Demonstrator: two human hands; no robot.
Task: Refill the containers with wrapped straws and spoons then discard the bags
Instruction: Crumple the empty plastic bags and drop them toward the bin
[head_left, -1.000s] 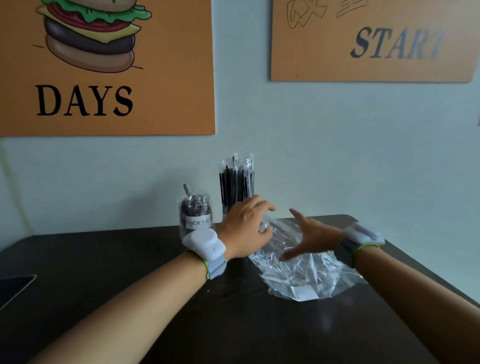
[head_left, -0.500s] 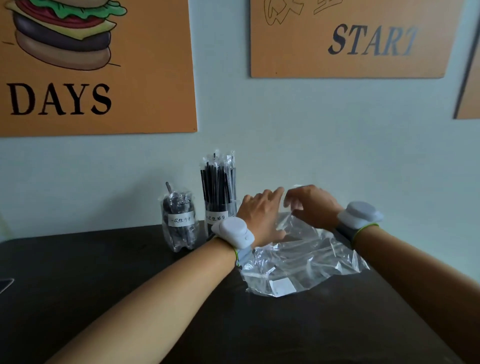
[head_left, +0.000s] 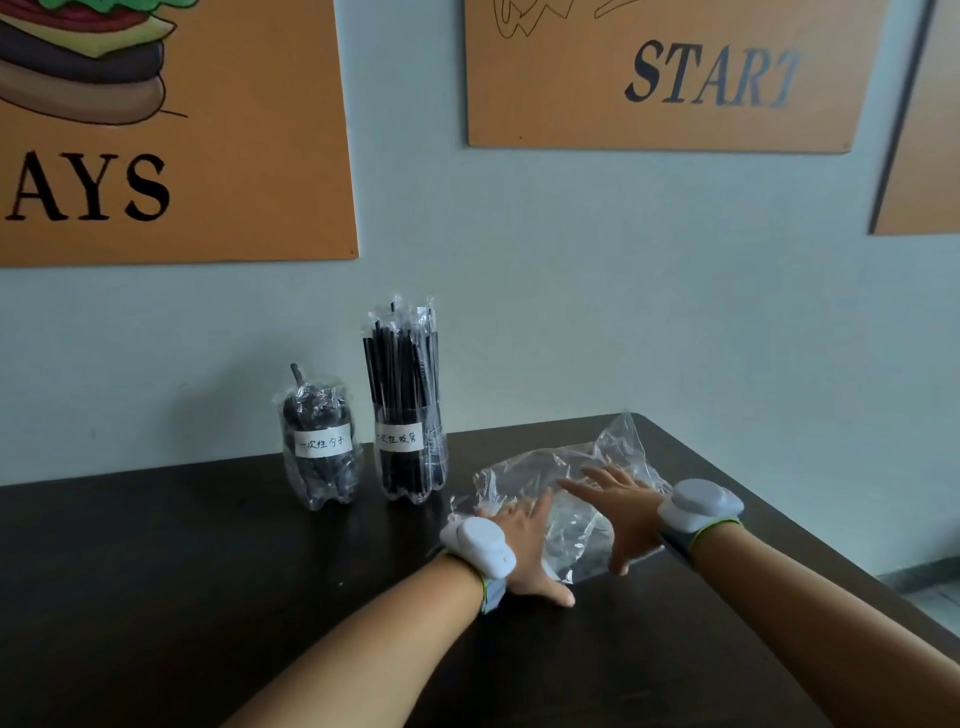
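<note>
Two clear labelled containers stand at the back of the dark table (head_left: 208, 571): a short one (head_left: 319, 447) full of wrapped dark spoons and, to its right, a taller one (head_left: 408, 441) packed with wrapped black straws. Right of them lies a crumpled clear plastic bag (head_left: 571, 473). My left hand (head_left: 527, 551) lies flat on the bag's near left part, fingers spread. My right hand (head_left: 615, 512) presses flat on its right part, fingers spread and pointing left. Neither hand closes around the bag. Both wrists carry white bands.
The table's right edge (head_left: 779, 519) runs diagonally close behind my right wrist, with floor beyond it. Orange posters hang on the pale wall (head_left: 623, 312) directly behind the containers.
Both hands have come down from the bag's far end and now press flat on it, closer to me. The bag lies flatter. The view has shifted right.
</note>
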